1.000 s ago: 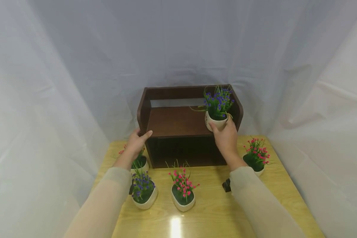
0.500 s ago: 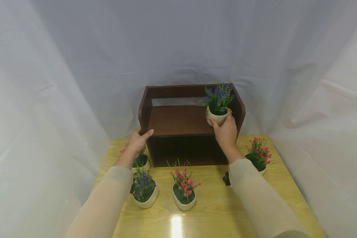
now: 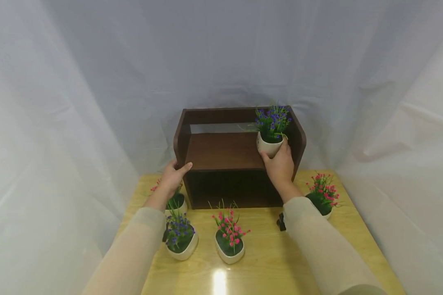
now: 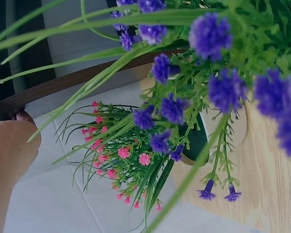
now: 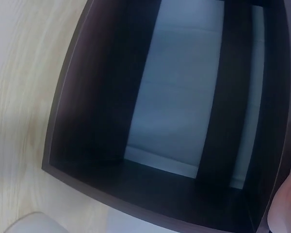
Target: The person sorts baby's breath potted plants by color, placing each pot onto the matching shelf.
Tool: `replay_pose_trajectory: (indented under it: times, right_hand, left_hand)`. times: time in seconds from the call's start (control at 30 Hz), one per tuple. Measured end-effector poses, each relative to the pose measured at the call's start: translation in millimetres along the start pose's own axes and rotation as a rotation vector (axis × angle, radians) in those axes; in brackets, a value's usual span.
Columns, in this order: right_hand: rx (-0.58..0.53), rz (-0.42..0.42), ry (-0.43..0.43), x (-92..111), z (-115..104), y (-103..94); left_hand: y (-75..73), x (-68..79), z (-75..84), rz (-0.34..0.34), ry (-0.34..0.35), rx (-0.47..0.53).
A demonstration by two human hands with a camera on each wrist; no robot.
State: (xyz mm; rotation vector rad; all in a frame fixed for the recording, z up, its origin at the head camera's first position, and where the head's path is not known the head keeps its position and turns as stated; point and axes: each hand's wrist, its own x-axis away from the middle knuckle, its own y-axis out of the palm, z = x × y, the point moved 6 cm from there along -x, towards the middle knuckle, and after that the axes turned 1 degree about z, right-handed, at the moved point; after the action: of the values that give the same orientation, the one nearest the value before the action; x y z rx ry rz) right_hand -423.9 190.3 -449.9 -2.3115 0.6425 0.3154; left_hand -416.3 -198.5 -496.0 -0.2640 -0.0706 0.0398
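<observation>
My right hand (image 3: 279, 164) grips a white pot (image 3: 268, 146) of blue-purple artificial flowers (image 3: 273, 122) at the right end of the dark brown shelf's upper board. Thumb and fingers lie on either side of the pot. At the shelf's (image 3: 221, 151) left front corner, my left hand (image 3: 171, 177) holds the side panel, its thumb over the board's front edge. In the left wrist view, part of that hand (image 4: 12, 155) shows beside the panel's edge. The right wrist view looks into the shelf's dark lower compartment (image 5: 160, 107), with a bit of the right hand (image 5: 286, 204) at the edge.
Below the left forearm stand a purple-flowered pot (image 3: 184, 248) and a pink-flowered one (image 3: 181, 205). Another pink-flowered pot (image 3: 230, 250) sits front centre, and one more (image 3: 323, 200) right of the shelf. White sheeting (image 3: 236, 49) surrounds the wooden table (image 3: 266, 266).
My right hand has carried the purple-flowered pot slightly farther back over the upper board. The left hand keeps its place on the shelf; the head view has shifted a little.
</observation>
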Motion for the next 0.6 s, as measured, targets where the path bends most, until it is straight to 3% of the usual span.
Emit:
replay_pose_trajectory:
  times: [0.33, 0.6]
  right_hand:
    - [0.014, 0.000, -0.001, -3.2, 2.6, 0.8]
    - [-0.070, -0.005, -0.020, 3.2, 3.9, -6.6]
  left_hand:
    - [4.2, -2.3, 1.6, 0.003, 0.003, -0.003]
    - [5.5, -8.1, -1.1, -0.007, -0.010, -0.006]
